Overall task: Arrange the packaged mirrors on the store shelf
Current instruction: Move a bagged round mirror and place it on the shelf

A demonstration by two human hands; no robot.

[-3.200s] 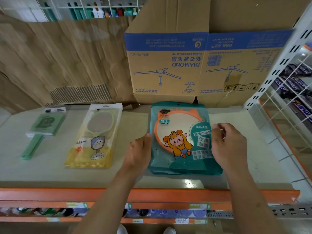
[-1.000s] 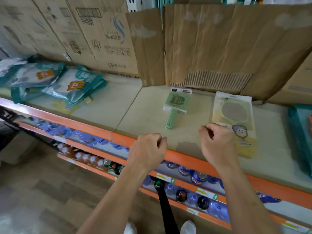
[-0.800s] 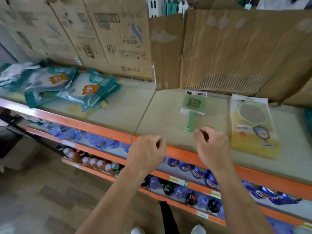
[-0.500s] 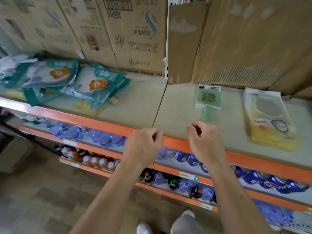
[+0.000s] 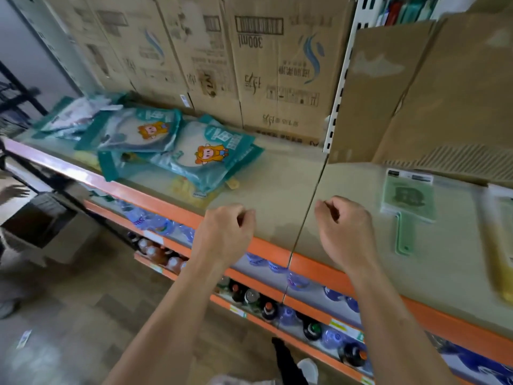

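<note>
You are holding your left hand (image 5: pixel 224 232) and right hand (image 5: pixel 344 232) curled, gripping nothing, above the orange lip (image 5: pixel 166 209). The teal packs (image 5: pixel 194 151) are lying in an overlapped heap to your left, one corner nearing that lip. Tugging one out is likely risking the slick others sliding off the front. Boxes (image 5: pixel 277 65) are walling the back. Bare shelf (image 5: pixel 277 184) is lying open between the heap and the green mirror (image 5: pixel 406 198).

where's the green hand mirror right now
Head view, right side: the green hand mirror lies flat on the shelf between the right hand and a yellow package.
</note>
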